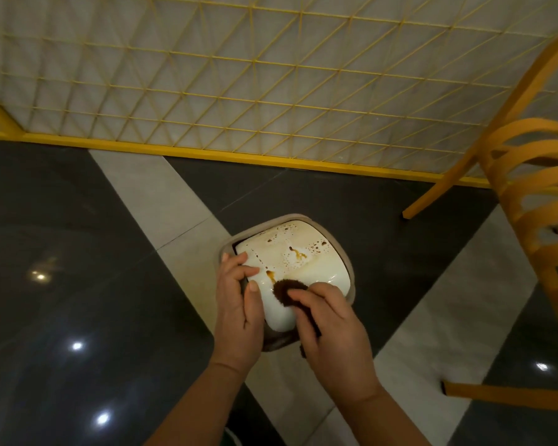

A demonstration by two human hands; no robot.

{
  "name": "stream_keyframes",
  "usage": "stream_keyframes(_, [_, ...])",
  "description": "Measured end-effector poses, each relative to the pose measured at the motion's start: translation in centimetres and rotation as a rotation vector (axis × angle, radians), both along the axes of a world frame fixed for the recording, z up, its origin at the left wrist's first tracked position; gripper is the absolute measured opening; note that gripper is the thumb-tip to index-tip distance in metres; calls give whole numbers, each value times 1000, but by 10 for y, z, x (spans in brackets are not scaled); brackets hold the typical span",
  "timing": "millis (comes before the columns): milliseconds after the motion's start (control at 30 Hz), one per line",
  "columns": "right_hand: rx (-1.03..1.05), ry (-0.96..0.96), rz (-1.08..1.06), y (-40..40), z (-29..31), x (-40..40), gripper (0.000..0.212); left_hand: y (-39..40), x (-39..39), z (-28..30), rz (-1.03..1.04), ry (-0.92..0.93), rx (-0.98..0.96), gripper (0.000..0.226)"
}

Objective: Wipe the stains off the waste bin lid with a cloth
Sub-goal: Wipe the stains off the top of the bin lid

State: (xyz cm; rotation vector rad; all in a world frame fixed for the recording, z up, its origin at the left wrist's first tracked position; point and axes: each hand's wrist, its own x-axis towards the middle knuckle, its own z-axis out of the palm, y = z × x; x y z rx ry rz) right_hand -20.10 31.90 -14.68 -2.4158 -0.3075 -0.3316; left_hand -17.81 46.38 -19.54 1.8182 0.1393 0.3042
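- Floor [62, 252]: glossy dark tiles crossed by pale grey bands; ceiling lights reflect in it as bright spots.
- Yellow lattice partition [239, 75]: thin diagonal and straight rods over a whitish panel, set on a solid yellow base rail along the far side of the floor.
- Yellow wooden chair [529, 194]: at the right edge, curved slatted back blurred, one leg touching the floor near the partition.
- Waste bin [342, 249]: small, beige-grey rim, standing on the floor at frame centre, where a pale band meets the dark tile.
- Waste bin lid [290, 255]: white, glossy, rounded swing type, seated within the rim and tilted. Far half is speckled with fine brown droplets and a larger orange-brown smear; one brown run sits near the middle. Near half looks mostly clean.
- Left hand [239, 304]: closed on the lid's left edge, fingers curled over it, thumb lying on the top surface.
- Right hand [329, 323]: fingers clamped around a dark brown fluffy cloth [285, 289], pressing it on the lid just beside the brown run.
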Motion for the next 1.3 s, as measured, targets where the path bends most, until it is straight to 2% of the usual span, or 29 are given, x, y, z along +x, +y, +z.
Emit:
stream_keyframes(200, [117,138,-311,-16,9,24,31,-3,-1,-1,17,-1,25,22])
stream_keyframes(300, [37,64,-107,7,6,0,31,-2,-1,-1,13,-10,32,21])
stream_keyframes(400, [-91,28,66,-8,5,-3,28,-1,-2,-1,5,-4,33,20])
stream_keyframes(500, [-11,54,-125,-34,8,17,28,-2,-2,-1,4,-1,34,20])
stream_keyframes(567, [26,87,-262,-30,10,24,30,-3,-3,-1,18,-2,23,21])
stream_keyframes(600, [16,82,-265,-21,10,24,30,-3,-2,-2,25,-9,20,21])
stream_keyframes(767, [-167,-73,133,16,7,-9,30,-1,-1,-1,11,-37,41,20])
stream_keyframes(833, [-188,-82,171,-4,4,-7,27,-1,-1,-1,13,-37,36,20])
stream_keyframes(900, [-131,-37,28,-29,1,2,21,-2,0,-1,26,-33,28,20])
stream_keyframes(967, [-53,35,-161,-44,3,18,28,-3,-1,-2,31,-22,24,22])
stream_keyframes(1033, [-45,44,-255,-37,7,27,30,-3,-1,-3,32,-22,24,22])
stream_keyframes(1100, [-68,30,-216,-14,9,24,30,-3,-1,-3,35,-37,37,21])
stream_keyframes(1200, [-179,-26,21,7,6,4,27,-2,-1,-1,31,-44,68,20])
stream_keyframes(1267, [-212,-71,141,-7,4,3,24,-2,-2,-1,29,-41,69,20])
stream_keyframes(1300, [-212,-77,135,-19,2,7,25,-3,-2,-1,30,-37,62,20])
